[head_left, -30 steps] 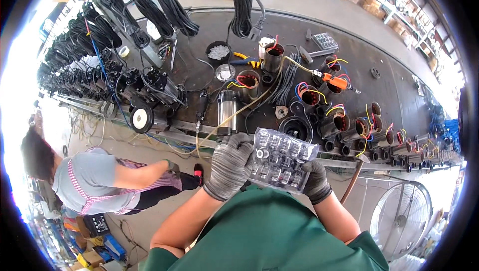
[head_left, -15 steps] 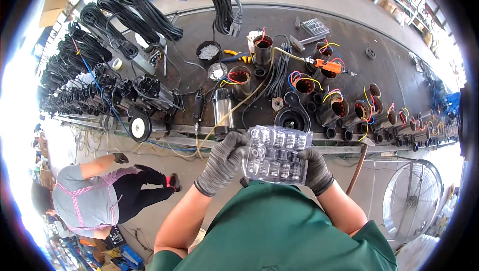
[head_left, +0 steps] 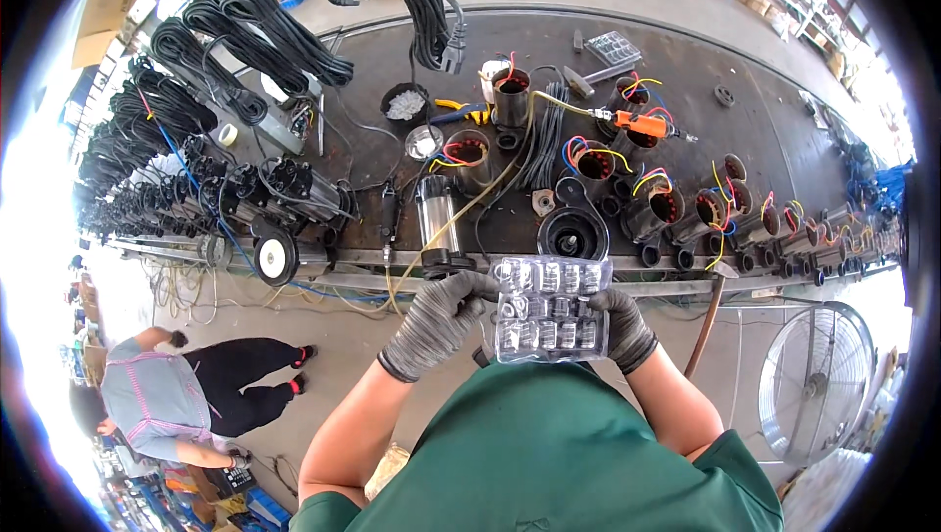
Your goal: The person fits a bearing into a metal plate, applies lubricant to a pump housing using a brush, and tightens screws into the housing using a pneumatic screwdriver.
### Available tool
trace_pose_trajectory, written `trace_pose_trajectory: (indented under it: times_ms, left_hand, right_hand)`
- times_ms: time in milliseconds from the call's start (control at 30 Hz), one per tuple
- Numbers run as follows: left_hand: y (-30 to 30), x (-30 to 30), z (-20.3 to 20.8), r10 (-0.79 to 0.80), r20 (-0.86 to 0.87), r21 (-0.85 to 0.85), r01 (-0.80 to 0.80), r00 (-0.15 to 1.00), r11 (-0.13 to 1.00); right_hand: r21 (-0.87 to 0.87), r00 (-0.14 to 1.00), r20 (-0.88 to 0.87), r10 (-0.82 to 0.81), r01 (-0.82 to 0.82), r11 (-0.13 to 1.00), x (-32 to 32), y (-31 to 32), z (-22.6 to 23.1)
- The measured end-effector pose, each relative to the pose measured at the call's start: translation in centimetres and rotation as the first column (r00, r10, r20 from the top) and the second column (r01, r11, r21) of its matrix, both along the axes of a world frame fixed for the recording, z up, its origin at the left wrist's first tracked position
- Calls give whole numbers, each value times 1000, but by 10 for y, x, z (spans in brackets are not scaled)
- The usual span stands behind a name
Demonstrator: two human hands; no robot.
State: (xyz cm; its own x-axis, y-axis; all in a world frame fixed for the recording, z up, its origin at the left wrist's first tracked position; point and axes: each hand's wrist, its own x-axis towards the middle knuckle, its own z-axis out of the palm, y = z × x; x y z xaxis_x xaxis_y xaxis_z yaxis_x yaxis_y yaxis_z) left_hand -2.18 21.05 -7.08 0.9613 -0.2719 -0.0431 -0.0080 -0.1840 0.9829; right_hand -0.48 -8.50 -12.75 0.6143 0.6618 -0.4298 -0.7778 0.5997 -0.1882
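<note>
At the far left a co-worker point(head_left: 162, 395) stands on the floor, apart from the table point(head_left: 686, 72). Along the table's left end, dark motors point(head_left: 304, 189) lie packed in a row, with coiled cords point(head_left: 284, 23) above them; these look the furthest along, closed and wired, though the crowding hides details. Next come a black bowl point(head_left: 404, 121) of whitish pieces, pliers point(head_left: 461, 112) and an upright shiny cylinder point(head_left: 436, 214).

The gloved left hand point(head_left: 431, 326) has its fingers curled at the clear tray's left edge; whether they grip it or only touch it, I cannot tell. The tray point(head_left: 549, 354) is held up off the table, in front of the person's chest, small parts showing in its three rows of pockets. None of these parts is seen fitted to anything. Behind it sits a black round part point(head_left: 571, 235).

The gloved right hand point(head_left: 625, 331) is clamped on the tray's right edge, thumb on top. Beyond, an orange tool point(head_left: 642, 124) lies among open housings point(head_left: 659, 209), loose coloured wires sticking out; these seem unfinished. A fan point(head_left: 816, 385) stands far right.
</note>
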Motion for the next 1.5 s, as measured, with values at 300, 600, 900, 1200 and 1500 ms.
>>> trace_pose_trajectory:
  times_ms: [300, 600, 900, 1200, 1500]
  left_hand:
    - [-9, 3, -1, -129, 416, 372, -39, 900, 928]
    - [-55, 10, 5, -196, -584, -644, -303, 788, 702]
    - [-120, 21, -5, -448, -666, -671, -218, 596, 708]
    - [-182, 26, -51, -304, 164, 15, 306, 938, 952]
    - [-177, 22, -36, -29, -154, -142, 7, 988, 990]
  right_hand:
    - [21, 999, 34, 26, -27, 999, 8, -9, -3]
    - [11, 999, 34, -25, 25, 1000, -3, -26, -6]
    - [-25, 980, -20, -200, 199, 980, -47, -86, -11]
    - [-141, 879, 103, -465, 475, 868, -110, -169, -80]
    - [-140, 802, 212, -559, 590, 795, -57, -221, -66]
